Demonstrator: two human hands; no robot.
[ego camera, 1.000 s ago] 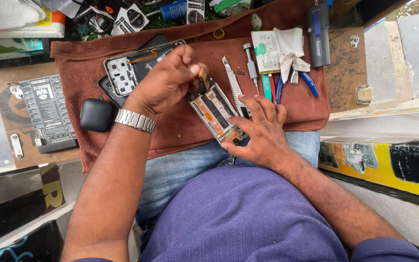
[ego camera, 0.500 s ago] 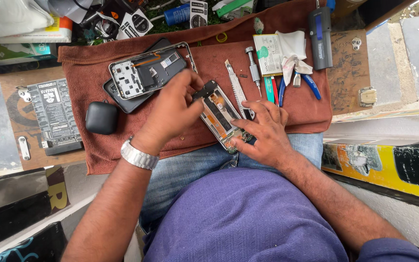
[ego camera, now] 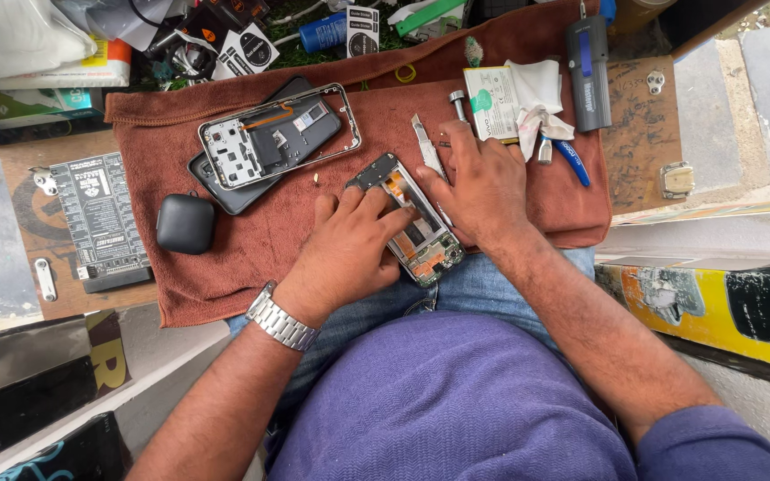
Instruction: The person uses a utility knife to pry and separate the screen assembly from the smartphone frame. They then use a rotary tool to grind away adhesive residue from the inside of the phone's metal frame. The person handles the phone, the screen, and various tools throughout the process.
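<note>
Two bare hands over a rust-brown towel [ego camera: 225,258] spread across a wooden worktop [ego camera: 643,134] and down onto a lap in jeans. Towel's near edge overhanging the worktop's near edge; far edge crowded by clutter along the worktop's back edge. Toward the towel's far left corner, an opened phone frame [ego camera: 278,135] with bare circuitry, stacked on a dark phone back, free cloth on its near side. Off the towel's left edge, a dark printed board [ego camera: 100,218] on bare wood. Just inside that left edge, a rounded black earbud case [ego camera: 185,224], well apart from both hands. Near the towel's middle, toward its near edge, a second opened phone [ego camera: 416,223], lying slantwise, lower end past the worktop's near edge above the lap. Left hand [ego camera: 345,254], steel watch at the wrist, flat and spread, fingertips pressing on the phone's left side, not closed round it. Right hand [ego camera: 483,183] likewise flat, fingers spread, pressing the phone's right side; nothing pinched that shows. Just beyond the right hand: a utility knife [ego camera: 425,147], a flat battery [ego camera: 492,102] under a crumpled white tissue [ego camera: 536,98], blue-handled pliers [ego camera: 568,160] near the towel's right edge. Little spare room on that side; most open cloth between earbud case and left hand.
</note>
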